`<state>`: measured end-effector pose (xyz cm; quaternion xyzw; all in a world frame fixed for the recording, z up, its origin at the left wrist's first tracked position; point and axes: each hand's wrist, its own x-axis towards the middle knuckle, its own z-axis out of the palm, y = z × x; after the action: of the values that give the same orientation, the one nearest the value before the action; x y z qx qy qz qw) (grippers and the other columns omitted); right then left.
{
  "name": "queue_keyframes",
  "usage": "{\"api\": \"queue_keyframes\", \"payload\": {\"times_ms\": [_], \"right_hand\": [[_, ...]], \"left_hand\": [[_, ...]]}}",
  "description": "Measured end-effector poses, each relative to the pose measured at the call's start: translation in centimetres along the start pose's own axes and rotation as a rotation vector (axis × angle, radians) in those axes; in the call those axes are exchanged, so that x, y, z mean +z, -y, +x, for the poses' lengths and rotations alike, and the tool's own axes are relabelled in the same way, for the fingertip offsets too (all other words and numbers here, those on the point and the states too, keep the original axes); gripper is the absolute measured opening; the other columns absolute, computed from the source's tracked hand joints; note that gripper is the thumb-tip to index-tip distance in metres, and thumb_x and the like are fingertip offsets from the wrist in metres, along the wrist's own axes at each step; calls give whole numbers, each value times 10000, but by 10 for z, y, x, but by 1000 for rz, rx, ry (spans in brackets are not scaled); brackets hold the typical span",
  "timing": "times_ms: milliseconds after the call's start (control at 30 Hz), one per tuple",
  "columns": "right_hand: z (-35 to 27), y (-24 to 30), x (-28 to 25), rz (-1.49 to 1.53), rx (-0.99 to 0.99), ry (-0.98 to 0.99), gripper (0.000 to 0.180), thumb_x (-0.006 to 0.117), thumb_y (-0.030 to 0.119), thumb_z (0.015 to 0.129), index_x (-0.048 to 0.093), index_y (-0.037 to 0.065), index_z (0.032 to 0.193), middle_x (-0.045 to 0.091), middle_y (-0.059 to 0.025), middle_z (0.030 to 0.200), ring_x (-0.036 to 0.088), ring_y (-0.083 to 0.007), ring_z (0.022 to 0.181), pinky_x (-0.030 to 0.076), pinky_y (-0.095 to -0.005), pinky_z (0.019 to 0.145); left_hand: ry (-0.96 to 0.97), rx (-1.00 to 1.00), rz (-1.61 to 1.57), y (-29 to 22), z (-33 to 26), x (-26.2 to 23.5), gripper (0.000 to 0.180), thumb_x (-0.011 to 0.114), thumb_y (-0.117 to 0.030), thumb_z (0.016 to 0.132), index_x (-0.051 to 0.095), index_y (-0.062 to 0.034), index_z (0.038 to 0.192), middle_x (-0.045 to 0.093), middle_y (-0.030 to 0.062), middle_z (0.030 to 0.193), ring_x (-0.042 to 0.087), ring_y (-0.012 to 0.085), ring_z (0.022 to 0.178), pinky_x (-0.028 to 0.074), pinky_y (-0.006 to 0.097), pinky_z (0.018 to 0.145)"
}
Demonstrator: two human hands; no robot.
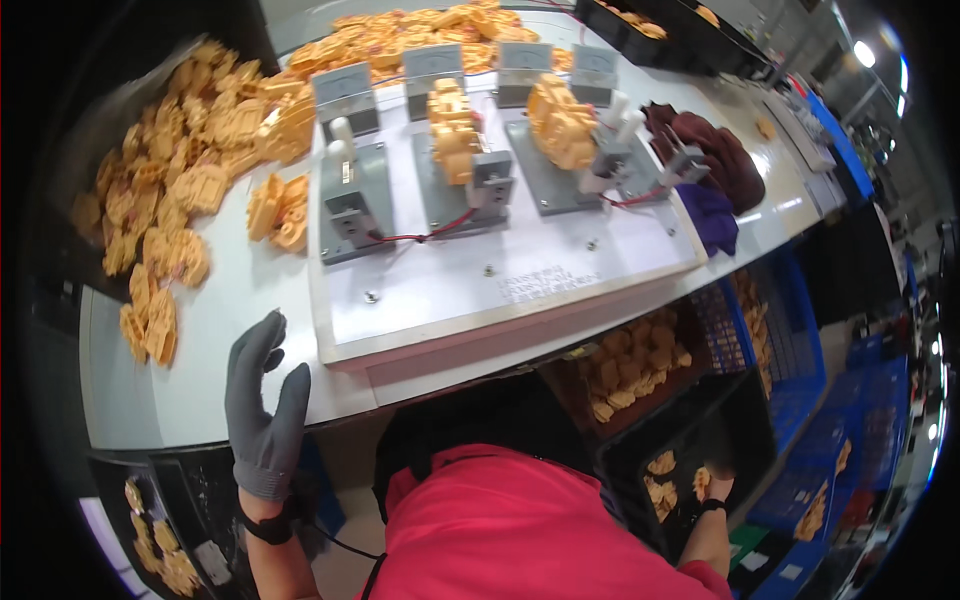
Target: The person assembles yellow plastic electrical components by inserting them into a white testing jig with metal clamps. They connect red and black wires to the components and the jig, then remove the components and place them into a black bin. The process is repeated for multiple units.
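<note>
Hands: left one spread wide, right one holding an orange part, long axis fore-and-aft.

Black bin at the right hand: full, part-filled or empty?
Part-filled. A few orange parts lie in the black bin, bare black showing around them; the right hand is inside it.

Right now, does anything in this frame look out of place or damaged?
Nothing looks plainly damaged. Slightly odd: crumpled brown fabric and purple fabric bunched at the right end of the white board, untidy beside the wired fixtures.
</note>
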<state>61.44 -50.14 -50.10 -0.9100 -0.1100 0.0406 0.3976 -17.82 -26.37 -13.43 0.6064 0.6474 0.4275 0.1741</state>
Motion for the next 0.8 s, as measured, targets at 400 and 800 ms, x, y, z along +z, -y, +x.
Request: {"api": "queue_keyframes", "payload": {"times_ms": [400,800], "right_hand": [[-259,550,33,374,-818,945,131,630,140,980,669,37,1050,632,-2,920,587,-84,832,466,-232,723],[-398,621,99,203,-1633,1096,66,715,115,859,671,87,899,601,-46,844,574,-240,804,412,-363,772]], "left_hand": [[-123,-179,81,89,-9,0,381,587,-12,937,598,-19,1318,600,55,992,547,144,862,465,273,814],[-264,-102,255,71,-4,12,355,649,16,856,652,-33,1207,524,66,760,515,194,711,442,328,677]]}}
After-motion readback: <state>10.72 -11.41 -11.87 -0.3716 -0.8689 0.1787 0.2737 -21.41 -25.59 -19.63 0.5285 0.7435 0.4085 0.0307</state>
